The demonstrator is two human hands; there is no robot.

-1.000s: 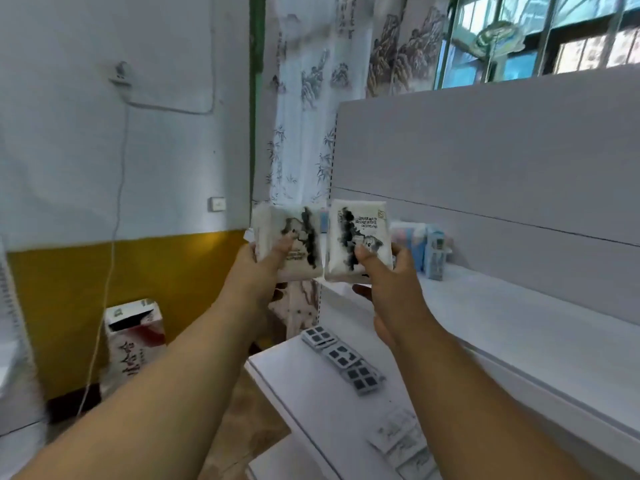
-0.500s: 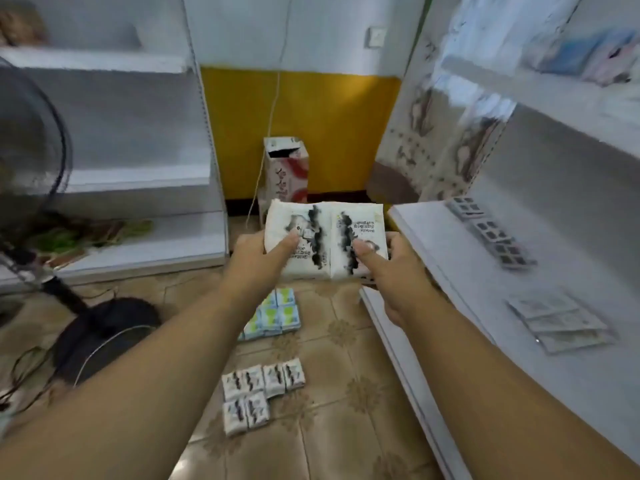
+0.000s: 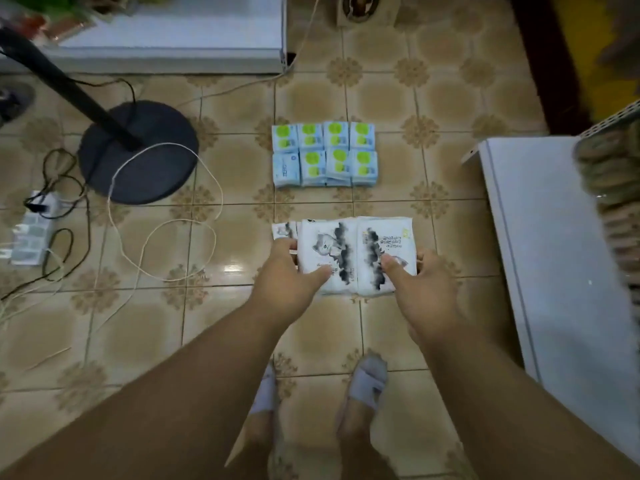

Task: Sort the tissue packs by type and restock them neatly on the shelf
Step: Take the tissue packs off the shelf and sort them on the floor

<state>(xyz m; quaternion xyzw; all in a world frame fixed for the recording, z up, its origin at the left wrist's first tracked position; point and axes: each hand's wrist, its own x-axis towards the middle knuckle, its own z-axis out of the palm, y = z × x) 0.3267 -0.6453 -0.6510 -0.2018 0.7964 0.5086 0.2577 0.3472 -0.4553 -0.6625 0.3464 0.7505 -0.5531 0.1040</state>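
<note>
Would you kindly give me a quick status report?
Both hands gripping: left hand, right hand, one white pack each. Blue packs grouped on floor. Nothing blocking.

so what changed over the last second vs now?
The two white ink-print packs went from held up at the upper shelf to down low over the floor tiles, and the view tipped down with them. Unchanged: the left hand grips the left pack and the right hand the right one, side by side, thumbs on top. The blue-and-green packs lie where they were.
</note>
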